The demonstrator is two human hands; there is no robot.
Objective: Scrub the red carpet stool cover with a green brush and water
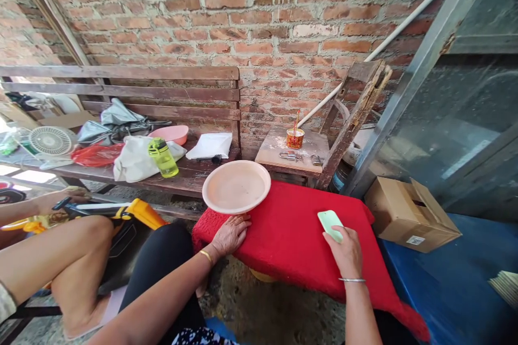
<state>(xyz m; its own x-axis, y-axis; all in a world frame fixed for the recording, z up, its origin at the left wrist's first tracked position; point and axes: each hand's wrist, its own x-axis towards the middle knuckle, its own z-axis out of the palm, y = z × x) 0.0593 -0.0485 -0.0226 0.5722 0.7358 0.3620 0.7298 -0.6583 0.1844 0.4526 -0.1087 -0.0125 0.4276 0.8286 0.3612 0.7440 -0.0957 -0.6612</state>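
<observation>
Red cloth (pixel 291 237) is draped over the low stand in front of you, with your left hand (pixel 231 233) lying flat on its near-left edge, fingers loosely spread and gripping nothing, just below the empty pink plate (pixel 237 186) sitting on the cloth's far-left corner. Your right hand (pixel 347 252) rests on the right side of the cloth, fingers curled around a pale green bar (pixel 330 224) (looks like soap, can't really tell). Cardboard box (pixel 408 215) sits just right of the cloth on the blue surface (pixel 445 285), and the wooden bench (pixel 170 118) behind is piled with stuff.
</observation>
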